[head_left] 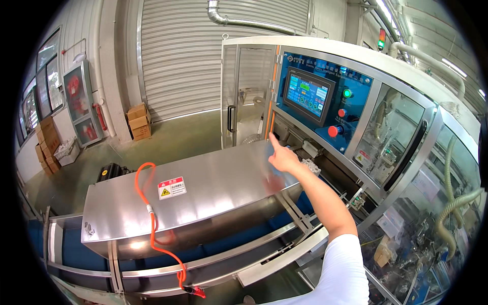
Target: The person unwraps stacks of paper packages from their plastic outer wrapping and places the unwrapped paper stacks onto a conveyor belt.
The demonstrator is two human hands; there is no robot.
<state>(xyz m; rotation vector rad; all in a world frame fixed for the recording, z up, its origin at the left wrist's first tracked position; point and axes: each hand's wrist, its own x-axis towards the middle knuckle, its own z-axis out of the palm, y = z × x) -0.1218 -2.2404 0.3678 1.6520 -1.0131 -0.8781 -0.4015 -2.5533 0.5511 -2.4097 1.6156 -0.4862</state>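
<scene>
Stainless steel hood (203, 193) lies just under the right hand (282, 158), forefinger out, others curled, gripping nothing, pointing up toward the touchscreen (308, 96).

Bright, even overhead lighting from long white ceiling strip lamps (454, 66), soft glare on the slanted brushed stainless steel cover (203, 188), sharp centre focus, strong fisheye bending and black vignetting at the edges.

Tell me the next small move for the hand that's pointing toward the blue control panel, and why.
Probably extend the right hand a little further up and right toward the touchscreen. Its index finger points that way but ends below the screen's lower left corner, touching nothing, above the steel conveyor cover. Which control is meant cannot be told.
</scene>
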